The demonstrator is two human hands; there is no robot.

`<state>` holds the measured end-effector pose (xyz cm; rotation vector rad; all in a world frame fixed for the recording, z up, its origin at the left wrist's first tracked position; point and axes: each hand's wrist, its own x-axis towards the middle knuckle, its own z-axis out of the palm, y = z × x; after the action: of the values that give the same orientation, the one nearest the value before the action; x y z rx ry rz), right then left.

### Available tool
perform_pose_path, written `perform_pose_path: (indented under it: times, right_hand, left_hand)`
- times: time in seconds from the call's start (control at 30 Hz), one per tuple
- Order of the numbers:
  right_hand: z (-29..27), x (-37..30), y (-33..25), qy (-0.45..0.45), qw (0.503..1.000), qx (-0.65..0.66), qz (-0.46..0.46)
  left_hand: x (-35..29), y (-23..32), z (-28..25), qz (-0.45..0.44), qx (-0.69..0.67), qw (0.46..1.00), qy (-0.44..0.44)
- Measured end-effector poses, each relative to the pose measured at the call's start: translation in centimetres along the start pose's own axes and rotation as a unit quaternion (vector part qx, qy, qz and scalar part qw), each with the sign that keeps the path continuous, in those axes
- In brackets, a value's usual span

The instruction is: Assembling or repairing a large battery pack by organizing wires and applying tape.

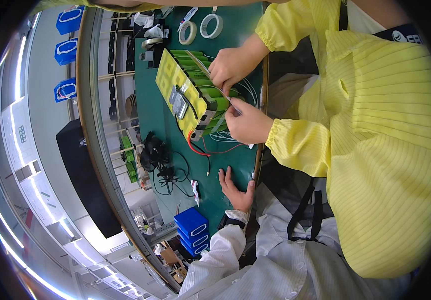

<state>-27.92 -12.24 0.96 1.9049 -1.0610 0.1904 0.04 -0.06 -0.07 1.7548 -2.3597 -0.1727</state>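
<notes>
A battery pack [181,90] of green cells, with a yellow board along one face, rests on the green table beside my hands. My right hand [236,64] is closed in a pinch on thin pale wires at the edge of the cells. Close by, my left hand [248,122] also pinches these wires, a short grey end showing at its fingertips. More thin white wires [249,92] loop out from the pack under and beside my hands. Red and black leads [194,146] come out of the pack's lower corner. My fingers hide part of the wires.
Another person's hand [238,195], in a white sleeve, lies flat on the table [213,187]. Tangled black cables [161,160] and stacked blue packs [193,230] are nearby. Two tape rolls [211,26] [187,33] lie beyond the pack. A rack [118,80] stands behind.
</notes>
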Motion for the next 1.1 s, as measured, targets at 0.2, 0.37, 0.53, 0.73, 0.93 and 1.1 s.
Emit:
perform_pose_path:
  times: [0.2,0.37,0.53,0.73,0.93,1.1]
  right_hand:
    - [0.6,0.3,-1.1,-0.006,1.0,0.02,0.002]
    - [0.1,-0.5,-1.3,-0.045,0.999,0.01,0.021]
    - [0.0,-3.7,0.0,0.038,0.987,-0.019,0.153]
    - [1.3,-1.6,-0.7,0.157,0.919,0.29,0.217]
    - [0.8,-2.6,0.0,0.035,0.972,0.16,0.167]
    - [1.1,-2.7,-1.2,0.07,0.969,0.145,0.19]
  left_hand:
    - [0.0,-0.1,-0.1,-0.005,0.003,1.0,0.003]
    - [0.0,-0.2,0.0,-0.004,0.002,1.0,0.002]
    - [0.2,0.5,0.7,0.011,-0.004,1.0,-0.008]
    - [-0.2,-0.7,-0.8,-0.014,0.01,1.0,0.01]
    - [0.0,-0.3,0.2,-0.013,-0.015,1.0,-0.001]
    - [0.0,-0.2,0.2,-0.014,-0.015,1.0,-0.002]
